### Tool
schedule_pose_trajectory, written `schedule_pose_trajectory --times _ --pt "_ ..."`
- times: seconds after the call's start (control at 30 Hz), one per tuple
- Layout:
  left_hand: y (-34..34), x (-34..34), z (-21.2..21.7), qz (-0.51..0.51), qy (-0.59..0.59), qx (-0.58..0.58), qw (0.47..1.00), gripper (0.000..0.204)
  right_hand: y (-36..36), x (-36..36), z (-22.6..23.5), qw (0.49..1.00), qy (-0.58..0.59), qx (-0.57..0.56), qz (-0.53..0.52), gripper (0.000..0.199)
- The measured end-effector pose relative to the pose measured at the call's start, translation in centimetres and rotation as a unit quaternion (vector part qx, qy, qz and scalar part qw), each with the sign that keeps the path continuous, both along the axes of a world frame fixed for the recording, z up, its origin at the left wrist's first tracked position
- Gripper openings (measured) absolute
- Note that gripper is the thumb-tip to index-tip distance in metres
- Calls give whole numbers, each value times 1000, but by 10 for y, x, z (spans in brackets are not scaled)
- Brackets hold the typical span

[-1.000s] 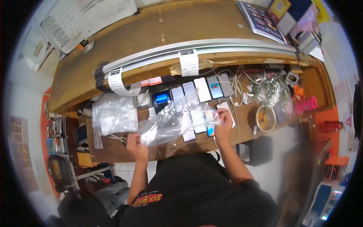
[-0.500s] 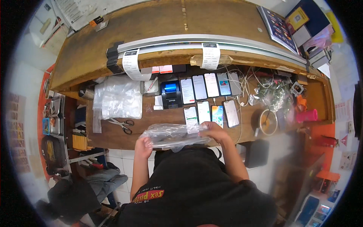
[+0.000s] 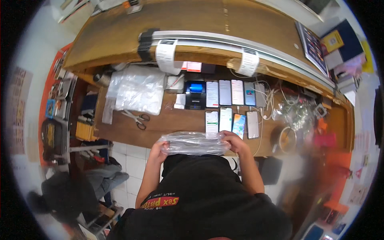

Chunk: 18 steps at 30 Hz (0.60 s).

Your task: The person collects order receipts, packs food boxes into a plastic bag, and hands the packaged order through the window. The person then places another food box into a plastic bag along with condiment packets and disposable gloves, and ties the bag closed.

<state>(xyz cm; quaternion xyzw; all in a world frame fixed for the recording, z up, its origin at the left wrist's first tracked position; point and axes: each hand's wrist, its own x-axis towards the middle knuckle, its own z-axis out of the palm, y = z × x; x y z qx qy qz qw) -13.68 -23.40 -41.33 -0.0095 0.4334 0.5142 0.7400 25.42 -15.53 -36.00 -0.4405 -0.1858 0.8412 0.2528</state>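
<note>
A clear plastic bag (image 3: 196, 144) is stretched sideways in front of my body, by the table's near edge. My left hand (image 3: 161, 150) is closed on its left end. At the other end, my right hand (image 3: 235, 144) grips the bag with fingers and thumb. The plastic lies in creased, shiny folds, and I cannot make out whether anything is inside. Just beyond it stand two rows of phones (image 3: 225, 119), several with lit screens. A black receipt printer (image 3: 195, 96) with a blue top sits left of the phones.
Scissors (image 3: 137, 118) lie on the wooden table (image 3: 176, 125), near a stack of clear bags (image 3: 140, 93). Paper slips (image 3: 165, 56) hang from the shelf edge (image 3: 204, 51). White cables (image 3: 272, 98), crumpled plastic (image 3: 295, 114) and a round tub (image 3: 287, 139) occupy the right side.
My hands have drawn farther apart, pulling the bag into a flatter, tighter band. A white slip beside my right hand no longer shows there. The whole view has shifted and turned slightly.
</note>
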Motion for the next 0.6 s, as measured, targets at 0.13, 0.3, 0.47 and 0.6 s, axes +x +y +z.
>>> schedule_pose_trajectory --times 0.13,0.3,0.47,0.6 --pt "-6 -2 3 24 97 -6 995 7 3 -20 -21 996 -83 29 33 32" --pt "-21 -29 -10 1 412 -152 899 22 32 -82 -39 892 -335 296 69 28" --pt "-37 -51 -34 92 546 -9 833 37 97 -169 -37 847 -303 436 28 24" --pt "-36 -63 -26 138 563 13 815 46 156 -249 -18 751 -338 567 12 28"
